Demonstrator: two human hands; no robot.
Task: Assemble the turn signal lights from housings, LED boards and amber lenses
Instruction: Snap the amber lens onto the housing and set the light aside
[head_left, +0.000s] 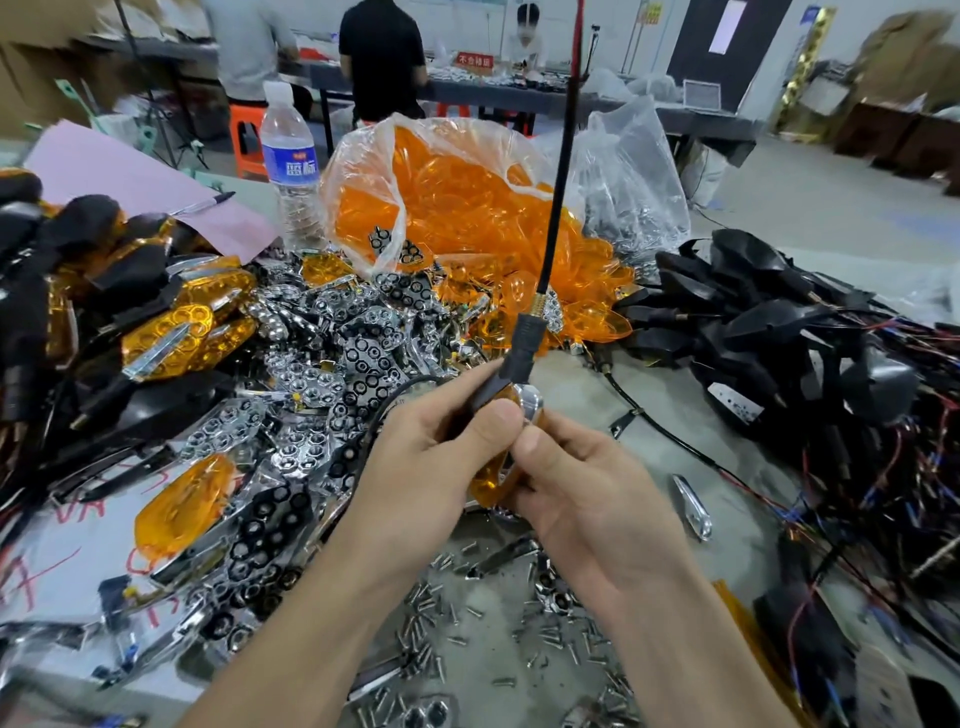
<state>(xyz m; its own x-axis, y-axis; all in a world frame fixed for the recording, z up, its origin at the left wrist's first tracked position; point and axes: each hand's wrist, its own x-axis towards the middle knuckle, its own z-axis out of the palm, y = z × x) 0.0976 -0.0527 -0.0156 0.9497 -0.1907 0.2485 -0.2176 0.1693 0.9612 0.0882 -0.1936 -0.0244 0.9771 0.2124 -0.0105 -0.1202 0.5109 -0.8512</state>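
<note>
Fingers (498, 415) of the left hand (431, 467) are curled round a turn signal light (493, 480), the thumb lying across its black housing. The right hand (592, 499) pinches the same piece from the other side, its thumb against the amber lens edge. Both hands are closed on it, probably to squeeze lens and housing together and check the seam. Only an amber sliver, a chrome tip and the black stem (522, 348) show between the hands; whether the lens is fully seated I cannot tell.

The light is held in the air in front of the bag of amber lenses (457, 197), nearer the person. Its sleeved lead (558, 197) rises across the bag's face and out of the top of the view, so it hangs clear of the clutter.

In front of the bag and to its left lies a heap of chrome reflectors (332, 358). Farther left lie finished lights (171, 332); to the bag's right, wired black housings (779, 322). Loose screws (457, 623) lie nearest the person, likely kept within reach for fastening.
</note>
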